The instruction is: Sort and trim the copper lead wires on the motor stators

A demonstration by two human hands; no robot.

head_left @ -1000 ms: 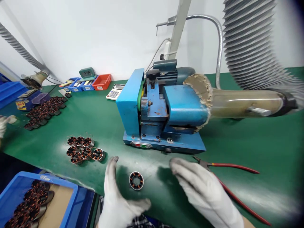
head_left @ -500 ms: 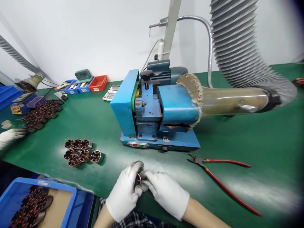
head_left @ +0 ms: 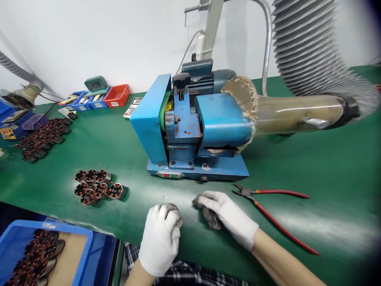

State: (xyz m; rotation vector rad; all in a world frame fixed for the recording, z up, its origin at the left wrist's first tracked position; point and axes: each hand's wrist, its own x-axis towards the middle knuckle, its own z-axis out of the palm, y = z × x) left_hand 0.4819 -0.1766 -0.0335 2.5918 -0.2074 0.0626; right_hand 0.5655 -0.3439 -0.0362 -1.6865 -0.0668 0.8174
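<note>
My left hand (head_left: 160, 234), in a white glove with grey-smudged fingers, is closed above the front of the green bench. Its curled fingers hide the wound motor stator that showed in it in the earlier view. To its right and apart from it is my right hand (head_left: 222, 214), also gloved. Its fingers look spread and loosely bent, with dark, soiled undersides partly smeared by motion; I make out no object in them. Several copper-wound stators (head_left: 116, 191) stand grouped on the bench left of my hands.
A blue belt machine (head_left: 175, 147) with a dust pipe (head_left: 297, 115) stands behind my hands. Long red-handled cutters (head_left: 279, 214) lie at right. A blue bin (head_left: 89, 242) holds stators at lower left. More stators (head_left: 44, 137), small trays (head_left: 117, 95) and a calculator (head_left: 133, 107) are farther back.
My right hand has parted from the left and moved right. The left hand has turned, and its stator is now hidden. Another person's gloved hand at the left edge is gone; the view has shifted.
</note>
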